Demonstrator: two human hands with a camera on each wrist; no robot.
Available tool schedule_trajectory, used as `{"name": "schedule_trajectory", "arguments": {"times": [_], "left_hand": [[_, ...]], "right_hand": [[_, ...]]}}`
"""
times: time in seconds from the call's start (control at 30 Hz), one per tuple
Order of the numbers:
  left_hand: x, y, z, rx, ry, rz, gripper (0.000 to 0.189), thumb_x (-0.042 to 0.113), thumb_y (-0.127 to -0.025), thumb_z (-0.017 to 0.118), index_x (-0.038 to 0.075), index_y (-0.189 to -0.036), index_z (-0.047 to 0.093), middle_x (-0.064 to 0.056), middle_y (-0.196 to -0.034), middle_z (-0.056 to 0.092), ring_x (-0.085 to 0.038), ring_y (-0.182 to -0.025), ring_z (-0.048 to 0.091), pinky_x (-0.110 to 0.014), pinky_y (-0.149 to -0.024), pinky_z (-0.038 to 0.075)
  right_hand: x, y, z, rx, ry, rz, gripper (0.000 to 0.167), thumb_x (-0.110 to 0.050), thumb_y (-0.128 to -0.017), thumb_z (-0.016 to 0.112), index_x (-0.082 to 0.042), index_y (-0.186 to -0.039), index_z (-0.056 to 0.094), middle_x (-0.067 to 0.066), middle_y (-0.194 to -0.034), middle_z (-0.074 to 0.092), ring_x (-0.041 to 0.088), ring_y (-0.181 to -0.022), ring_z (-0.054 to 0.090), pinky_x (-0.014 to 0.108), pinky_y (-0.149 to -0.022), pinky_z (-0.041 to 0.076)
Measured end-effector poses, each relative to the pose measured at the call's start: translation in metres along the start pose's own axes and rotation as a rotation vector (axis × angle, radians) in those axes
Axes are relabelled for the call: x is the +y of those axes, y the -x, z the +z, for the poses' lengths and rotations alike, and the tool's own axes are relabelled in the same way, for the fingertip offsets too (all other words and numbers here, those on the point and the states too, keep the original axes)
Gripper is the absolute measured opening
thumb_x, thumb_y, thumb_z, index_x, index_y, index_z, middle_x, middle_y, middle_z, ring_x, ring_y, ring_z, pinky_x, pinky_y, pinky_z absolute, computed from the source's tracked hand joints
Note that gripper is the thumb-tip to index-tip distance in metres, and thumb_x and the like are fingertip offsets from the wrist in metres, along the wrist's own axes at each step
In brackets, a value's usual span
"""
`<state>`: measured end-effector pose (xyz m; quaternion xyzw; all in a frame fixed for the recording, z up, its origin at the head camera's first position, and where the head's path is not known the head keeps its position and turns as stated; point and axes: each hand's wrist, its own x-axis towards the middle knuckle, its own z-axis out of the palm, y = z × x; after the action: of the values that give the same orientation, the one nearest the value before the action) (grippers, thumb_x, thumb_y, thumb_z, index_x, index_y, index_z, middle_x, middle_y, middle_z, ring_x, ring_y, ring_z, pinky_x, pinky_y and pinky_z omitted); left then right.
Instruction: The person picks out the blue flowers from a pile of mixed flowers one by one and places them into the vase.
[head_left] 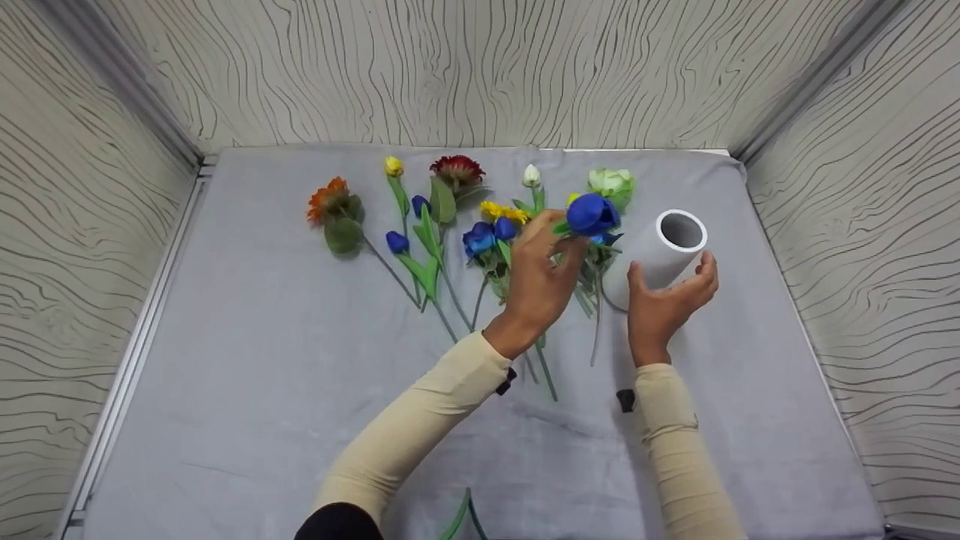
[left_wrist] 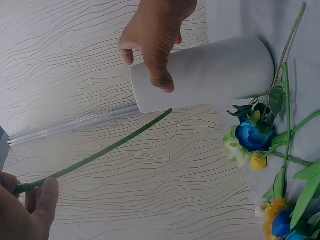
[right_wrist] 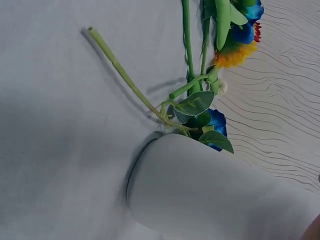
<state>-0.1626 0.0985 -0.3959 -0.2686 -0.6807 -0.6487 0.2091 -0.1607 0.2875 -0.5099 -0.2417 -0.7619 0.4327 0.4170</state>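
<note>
In the head view my left hand (head_left: 541,274) pinches a blue artificial tulip (head_left: 592,214) by its stem, high over the flowers on the cloth. The left wrist view shows the green stem (left_wrist: 115,146) pointing up to the rim of a white cylindrical vase (left_wrist: 210,75), apart from it. My right hand (head_left: 664,307) holds this vase near its top, thumb on one side and fingers on the other. The vase stands upright at the right, its round mouth (head_left: 682,229) facing up. Beside its base lies a blue rose (right_wrist: 216,125) with green leaves.
Several artificial flowers lie on the grey cloth (head_left: 247,390): an orange flower (head_left: 328,201), a yellow tulip (head_left: 394,166), a dark red flower (head_left: 457,171), a white tulip (head_left: 532,176) and a pale green flower (head_left: 611,185). Green stems (head_left: 457,517) show at the front edge. Patterned panels surround the table.
</note>
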Motion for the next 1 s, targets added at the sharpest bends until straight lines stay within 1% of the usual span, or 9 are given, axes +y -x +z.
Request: {"name": "schedule_trajectory", "arguments": {"times": [0.07,0.17,0.27,0.4,0.5,0.63,0.8,0.9,1.0], "left_hand": [[0.002,-0.003,0.002,-0.005,-0.031,0.021,0.020,0.008,-0.096,0.058,0.002,-0.112,0.068,-0.011,-0.106,0.061,-0.013,-0.096,0.059,-0.021,-0.080,0.051],[0.005,-0.006,0.005,-0.005,-0.050,0.024,0.020,0.010,-0.096,0.058,0.002,-0.111,0.068,-0.009,-0.105,0.062,-0.012,-0.094,0.059,-0.019,-0.080,0.050],[0.007,-0.008,0.008,-0.011,-0.025,0.020,0.020,0.012,-0.097,0.058,0.002,-0.112,0.068,-0.009,-0.103,0.061,-0.011,-0.091,0.059,-0.019,-0.080,0.050],[0.009,-0.011,0.014,-0.027,-0.001,0.051,0.021,0.013,-0.097,0.059,0.002,-0.112,0.067,-0.010,-0.103,0.060,-0.012,-0.094,0.059,-0.020,-0.084,0.049],[0.011,-0.014,0.018,-0.023,-0.010,0.106,0.021,0.012,-0.096,0.060,0.001,-0.111,0.068,-0.011,-0.103,0.061,-0.014,-0.097,0.058,-0.021,-0.090,0.046],[0.012,-0.019,0.021,-0.027,-0.003,0.171,0.020,0.009,-0.094,0.063,0.000,-0.110,0.068,-0.012,-0.102,0.061,-0.017,-0.101,0.058,-0.022,-0.095,0.044],[0.014,-0.024,0.024,-0.053,0.003,0.193,0.019,0.007,-0.092,0.065,0.002,-0.109,0.069,-0.012,-0.104,0.061,-0.015,-0.104,0.057,-0.023,-0.096,0.043],[0.014,-0.025,0.028,-0.061,0.001,0.201,0.018,0.004,-0.091,0.065,0.002,-0.108,0.069,-0.012,-0.105,0.060,-0.014,-0.104,0.056,-0.022,-0.096,0.043],[0.012,-0.026,0.032,-0.071,0.009,0.209,0.018,0.003,-0.090,0.065,0.002,-0.108,0.069,-0.011,-0.104,0.060,-0.013,-0.103,0.056,-0.022,-0.095,0.043]], "right_hand": [[0.003,-0.004,0.002,-0.009,0.021,0.036,0.088,-0.023,-0.073,0.082,-0.007,-0.143,0.031,0.009,-0.142,0.033,0.016,-0.128,0.029,0.027,-0.105,0.027],[0.009,-0.011,0.004,-0.034,0.038,0.095,0.093,-0.024,-0.072,0.083,-0.008,-0.145,0.027,0.009,-0.141,0.032,0.016,-0.129,0.028,0.025,-0.106,0.024],[0.013,-0.015,0.004,-0.067,0.031,0.146,0.099,-0.025,-0.070,0.083,-0.007,-0.147,0.023,0.011,-0.142,0.030,0.016,-0.131,0.028,0.025,-0.107,0.022],[0.016,-0.017,0.006,-0.104,0.021,0.180,0.105,-0.027,-0.068,0.085,-0.008,-0.148,0.020,0.012,-0.144,0.029,0.015,-0.133,0.027,0.024,-0.108,0.020],[0.016,-0.017,0.009,-0.098,0.017,0.155,0.106,-0.027,-0.066,0.087,-0.007,-0.148,0.022,0.011,-0.144,0.031,0.016,-0.132,0.028,0.025,-0.108,0.021],[0.018,-0.019,0.014,-0.072,0.040,0.094,0.107,-0.033,-0.066,0.088,-0.007,-0.147,0.024,0.011,-0.142,0.034,0.017,-0.129,0.031,0.029,-0.107,0.023],[0.022,-0.021,0.018,-0.061,0.048,0.046,0.107,-0.037,-0.068,0.086,-0.007,-0.148,0.021,0.010,-0.145,0.032,0.017,-0.130,0.030,0.030,-0.108,0.023],[0.024,-0.022,0.020,-0.058,0.012,0.038,0.105,-0.030,-0.071,0.084,-0.006,-0.149,0.019,0.010,-0.147,0.029,0.013,-0.133,0.028,0.026,-0.110,0.020],[0.025,-0.022,0.022,-0.043,-0.010,0.018,0.100,-0.024,-0.072,0.083,-0.003,-0.148,0.021,0.010,-0.147,0.031,0.011,-0.133,0.030,0.024,-0.110,0.020]]}}
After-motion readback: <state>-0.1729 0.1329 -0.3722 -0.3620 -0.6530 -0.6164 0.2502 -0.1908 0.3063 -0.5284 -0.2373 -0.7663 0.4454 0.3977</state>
